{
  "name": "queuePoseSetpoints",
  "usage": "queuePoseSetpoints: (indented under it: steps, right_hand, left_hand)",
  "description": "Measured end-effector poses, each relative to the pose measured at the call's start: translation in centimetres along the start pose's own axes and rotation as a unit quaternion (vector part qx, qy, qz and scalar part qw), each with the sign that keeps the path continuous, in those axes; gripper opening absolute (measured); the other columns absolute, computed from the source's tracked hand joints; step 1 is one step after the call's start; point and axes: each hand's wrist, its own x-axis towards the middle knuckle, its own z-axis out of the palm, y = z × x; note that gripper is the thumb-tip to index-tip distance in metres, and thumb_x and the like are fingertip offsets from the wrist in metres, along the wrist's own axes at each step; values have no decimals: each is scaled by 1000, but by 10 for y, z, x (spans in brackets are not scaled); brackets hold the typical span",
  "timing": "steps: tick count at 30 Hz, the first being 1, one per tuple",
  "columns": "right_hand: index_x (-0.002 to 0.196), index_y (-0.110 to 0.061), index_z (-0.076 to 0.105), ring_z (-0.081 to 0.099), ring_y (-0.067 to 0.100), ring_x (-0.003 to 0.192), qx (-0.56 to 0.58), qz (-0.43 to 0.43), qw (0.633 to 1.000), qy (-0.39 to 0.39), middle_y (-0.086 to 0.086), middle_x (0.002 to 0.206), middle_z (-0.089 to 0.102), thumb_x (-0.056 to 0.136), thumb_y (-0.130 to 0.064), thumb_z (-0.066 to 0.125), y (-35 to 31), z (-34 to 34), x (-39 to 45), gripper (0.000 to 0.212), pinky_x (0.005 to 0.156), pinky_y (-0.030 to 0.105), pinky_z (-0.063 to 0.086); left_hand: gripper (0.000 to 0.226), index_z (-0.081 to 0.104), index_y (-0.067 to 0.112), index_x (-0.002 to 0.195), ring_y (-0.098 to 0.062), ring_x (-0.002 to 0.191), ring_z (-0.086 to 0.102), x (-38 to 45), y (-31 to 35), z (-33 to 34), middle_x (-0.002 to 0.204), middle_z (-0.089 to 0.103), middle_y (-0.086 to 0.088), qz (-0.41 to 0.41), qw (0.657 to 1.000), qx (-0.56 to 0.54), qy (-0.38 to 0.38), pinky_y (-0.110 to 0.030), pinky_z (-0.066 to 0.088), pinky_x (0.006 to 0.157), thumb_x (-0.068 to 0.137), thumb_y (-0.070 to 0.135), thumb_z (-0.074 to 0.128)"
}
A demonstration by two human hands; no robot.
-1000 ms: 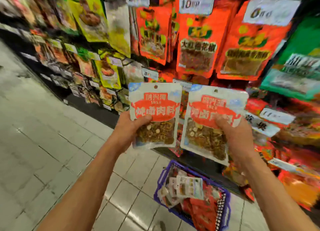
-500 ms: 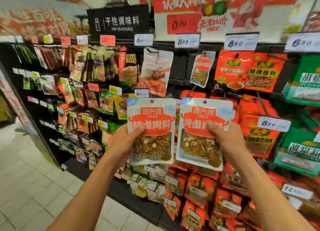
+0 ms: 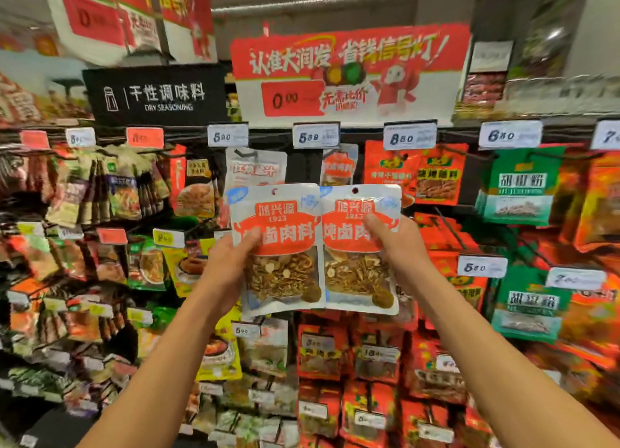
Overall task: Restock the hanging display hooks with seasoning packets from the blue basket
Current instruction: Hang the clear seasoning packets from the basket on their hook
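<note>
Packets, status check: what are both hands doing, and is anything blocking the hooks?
Left hand grips one packet. Right hand grips second packet, edges overlapping. Both raised before matching hanging packet. Nothing blocking; hook itself unclear.

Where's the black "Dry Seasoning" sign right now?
In the head view, the black sign hangs upper left above the hooks, just left of the red-and-white banner and above the packets held up.

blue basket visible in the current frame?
No: the view shows only the left hand and right hand, each holding a white-and-red seasoning packet before the hanging display.
</note>
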Motion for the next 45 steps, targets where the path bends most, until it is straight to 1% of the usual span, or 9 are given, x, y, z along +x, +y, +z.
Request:
queuePoseSetpoints:
  steps: [4,10,17,21,26,31,36,39,45]
  right_hand:
    - [98,-29,70,75,5,88,0,1,1000,-4,-17,91,78,97,-20,68,8,6,22,10,71,18,58]
    - [108,-20,71,76,25,98,62,56,996,-15,5,105,79,94,-19,71,9,31,54,14,89,46,60]
    - [105,-12,72,77,22,90,54,47,997,18,5,96,80,93,-30,73,-1,67,89,21,78,36,62]
    - [94,-16,72,77,18,81,34,36,997,60,2,87,80,94,-27,71,-3,79,98,11,66,28,61]
    - [90,-16,72,77,23,81,13,42,995,94,6,86,79,96,-21,67,-1,85,101,10,71,37,63]
    - [92,-10,76,77,26,86,-19,11,999,50,8,90,79,96,-29,68,-7,88,98,21,76,43,63]
    - [86,-19,78,77,24,85,5,-26,999,33,6,91,80,95,-31,69,-14,81,91,17,72,40,64]
    - [78,-22,79,78,22,80,15,-8,999,51,5,87,80,95,-29,70,-15,81,93,21,66,38,63]
    - [95,-14,70,78,24,80,92,31,990,97,7,88,80,96,-25,68,-10,72,94,11,61,32,61]
  left_hand:
    - [19,73,22,113,-23,106,73,25,-3,3,117,76,-7,10,1000,-1,2,-42,56,91,97,24,65]
    - [18,71,18,109,-31,110,70,66,2,4,108,78,-6,10,1000,16,-3,-51,52,101,95,10,63]
    - [18,70,19,114,-28,105,73,108,6,-2,110,78,-8,9,999,-21,-28,-45,55,94,98,24,63]
    - [17,69,19,113,-24,101,75,119,6,-2,108,78,-6,7,998,-23,-51,-38,57,85,99,26,62]
    - [18,68,19,114,-22,98,76,122,9,2,106,79,-5,13,998,-12,-68,-36,58,84,98,27,64]
    - [22,68,19,117,-22,97,76,124,16,5,106,79,-5,15,996,-21,-87,-29,60,72,98,28,64]
    - [22,67,18,118,-21,93,77,121,20,6,104,79,-5,27,994,-41,-101,-26,60,66,97,25,65]
    - [27,67,12,121,-26,96,76,119,20,9,108,78,-11,29,994,-32,-101,-32,62,72,96,23,66]
    - [27,67,12,119,-27,99,76,118,18,11,108,78,-10,30,994,-21,-105,-32,62,75,95,25,67]
